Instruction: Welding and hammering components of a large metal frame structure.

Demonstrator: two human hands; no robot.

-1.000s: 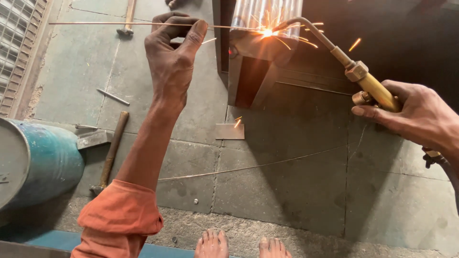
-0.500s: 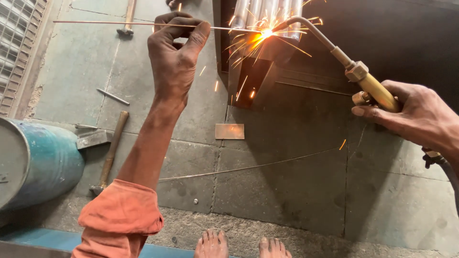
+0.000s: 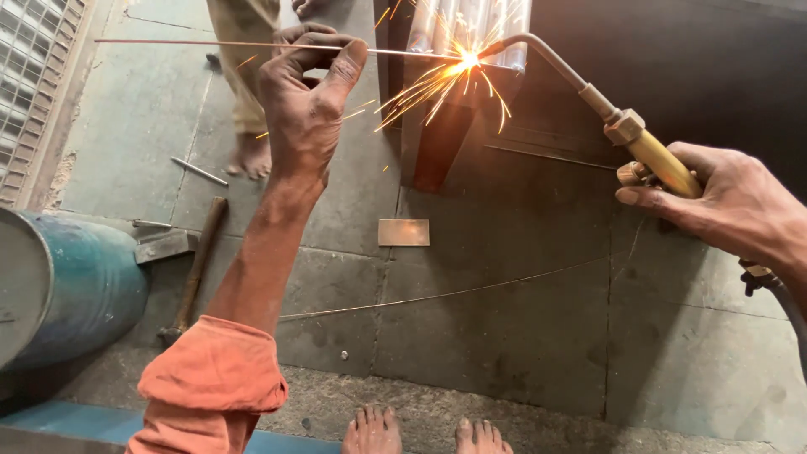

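Note:
My left hand (image 3: 307,105) pinches a thin metal filler rod (image 3: 193,42) that runs level from the far left to the bright flame point. My right hand (image 3: 727,202) grips the brass handle of a gas torch (image 3: 639,139) whose bent tip meets the rod's end. Orange sparks (image 3: 458,63) spray from that point against a dark metal workpiece (image 3: 445,126) with shiny ribbed sheet at its top. My left sleeve is orange and rolled up.
A blue drum (image 3: 71,286) lies at lower left. A hammer (image 3: 193,269) lies on the stone floor beside it, and a small flat metal plate (image 3: 403,232) below the workpiece. A long wire (image 3: 437,296) crosses the floor. Another person's bare feet (image 3: 250,155) stand at the top. My feet (image 3: 420,430) show at the bottom.
Another person's legs and feet have come into view at the top. The spark spray is wider than one second ago. Both hands keep their grips in about the same spots.

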